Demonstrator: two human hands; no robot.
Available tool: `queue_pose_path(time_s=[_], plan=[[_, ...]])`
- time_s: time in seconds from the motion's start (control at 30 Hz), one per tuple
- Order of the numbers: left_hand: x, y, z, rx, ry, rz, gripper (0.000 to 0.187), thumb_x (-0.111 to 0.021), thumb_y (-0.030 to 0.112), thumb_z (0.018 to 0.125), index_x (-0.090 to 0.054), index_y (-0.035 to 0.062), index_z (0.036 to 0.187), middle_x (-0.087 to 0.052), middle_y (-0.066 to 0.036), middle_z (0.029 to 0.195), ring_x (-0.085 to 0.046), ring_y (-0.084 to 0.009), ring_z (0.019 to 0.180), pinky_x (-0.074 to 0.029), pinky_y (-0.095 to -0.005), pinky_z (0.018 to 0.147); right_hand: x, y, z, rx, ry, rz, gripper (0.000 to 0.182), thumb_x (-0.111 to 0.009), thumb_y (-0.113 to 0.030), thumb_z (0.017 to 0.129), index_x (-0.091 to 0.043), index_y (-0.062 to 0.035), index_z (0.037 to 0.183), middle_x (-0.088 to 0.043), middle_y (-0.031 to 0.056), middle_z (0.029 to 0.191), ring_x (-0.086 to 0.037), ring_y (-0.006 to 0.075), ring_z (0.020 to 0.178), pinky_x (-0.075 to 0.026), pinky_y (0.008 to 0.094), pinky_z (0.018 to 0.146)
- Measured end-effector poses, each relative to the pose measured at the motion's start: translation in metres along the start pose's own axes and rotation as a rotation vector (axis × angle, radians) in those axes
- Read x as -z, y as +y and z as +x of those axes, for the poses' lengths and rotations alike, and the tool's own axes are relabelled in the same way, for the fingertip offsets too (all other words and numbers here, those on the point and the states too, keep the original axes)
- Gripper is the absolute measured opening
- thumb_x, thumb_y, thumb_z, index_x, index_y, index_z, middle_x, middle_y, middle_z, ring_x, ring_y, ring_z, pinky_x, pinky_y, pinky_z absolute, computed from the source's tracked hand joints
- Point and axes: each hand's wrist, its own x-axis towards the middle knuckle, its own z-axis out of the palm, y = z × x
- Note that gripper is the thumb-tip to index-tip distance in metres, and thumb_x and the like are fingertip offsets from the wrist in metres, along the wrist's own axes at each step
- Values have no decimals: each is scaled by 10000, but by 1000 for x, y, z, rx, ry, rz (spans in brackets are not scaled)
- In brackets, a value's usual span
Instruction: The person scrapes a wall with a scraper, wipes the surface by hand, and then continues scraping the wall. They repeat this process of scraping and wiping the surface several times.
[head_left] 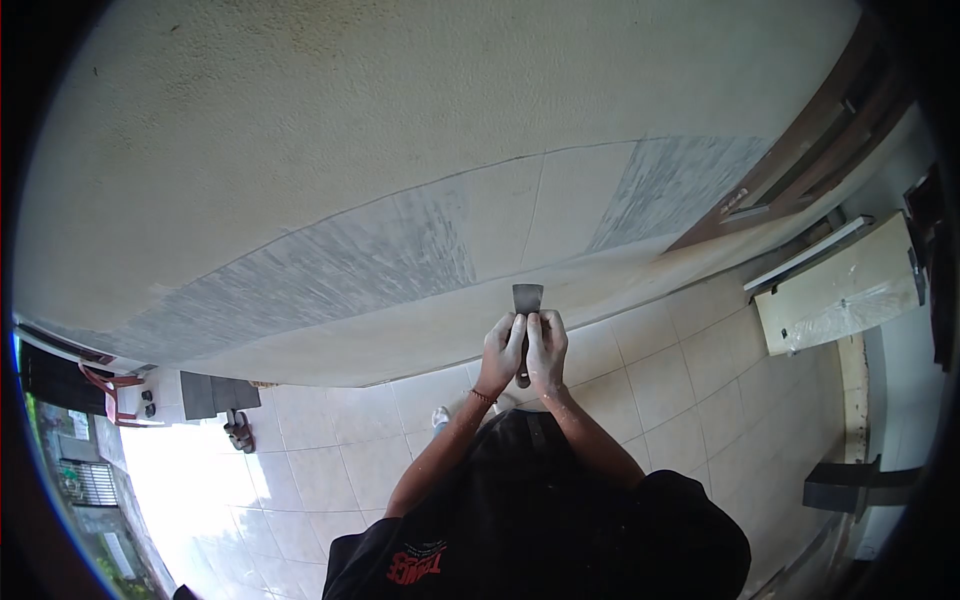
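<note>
Both my hands grip one scraper in front of my chest, its dark blade (528,297) pointing up toward the wall. My left hand (501,350) is closed around the left side of its handle, thumb against the base of the blade. From the other side my right hand (546,350) closes on the same handle, thumbs side by side. The handle's end shows below the fingers. White dust coats both hands. Beyond the blade, the wall (300,130) carries a band of grey streaked patches (370,250) with a smooth pale section (510,205) between them.
A brown door (790,150) stands at the right of the wall. Farther right is a pale panel (840,285) partly covered in clear plastic. Sandals (238,430), a dark mat (215,395) and a red chair (112,395) are at left on the tiled floor (340,460).
</note>
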Motion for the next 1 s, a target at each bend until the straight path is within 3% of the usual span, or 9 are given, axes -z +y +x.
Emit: queue_pose_path(time_s=[0.07,0.2,0.33,0.43,0.57,0.87,1.0], plan=[[-9,-3,6,12,-23,-4,301,-474,194,1023,-484,-4,796,-451,-35,678,-405,-81,699,-392,-294,610,6,0,13,30,-17,-7,171,-528,-153,993,-514,-17,891,-542,6,762,-483,53,681,-411,245,585],[-27,-9,16,-71,123,-63,310,-482,202,1013,-502,-22,801,-468,-91,623,-410,-96,655,-401,-330,566,11,3,34,144,-47,-122,226,-563,-171,977,-520,-23,812,-543,53,635,-479,105,568,-403,296,497],[-38,-8,15,-81,234,-89,315,-488,203,1008,-497,-21,787,-490,-100,617,-416,-103,631,-402,-336,551,14,10,45,200,-107,-129,245,-562,-170,976,-496,-27,788,-526,49,619,-471,115,550,-393,298,487],[-38,-12,17,-98,227,-31,305,-477,207,1020,-503,-4,800,-524,-33,668,-460,-65,685,-417,-288,571,13,13,50,258,-103,-109,252,-559,-161,974,-484,-31,772,-488,38,594,-435,111,526,-356,298,476],[-41,-16,18,-92,276,-38,317,-485,196,1013,-485,-6,769,-489,-34,627,-429,-65,647,-385,-297,524,13,13,54,340,-109,-123,282,-569,-168,967,-469,-31,742,-464,34,581,-416,103,528,-338,300,480],[-36,12,25,-128,282,-70,316,-506,182,1000,-487,-22,759,-455,-58,607,-403,-70,643,-375,-316,521,3,-10,59,281,-93,-6,304,-588,-151,954,-448,-34,711,-419,14,566,-364,89,529,-308,294,478],[-35,-16,23,-103,231,-57,302,-467,184,1019,-484,6,775,-490,-12,682,-424,-60,700,-379,-272,564,3,8,56,294,-71,3,320,-591,-145,955,-438,-38,695,-397,-8,565,-342,68,534,-286,276,478]])
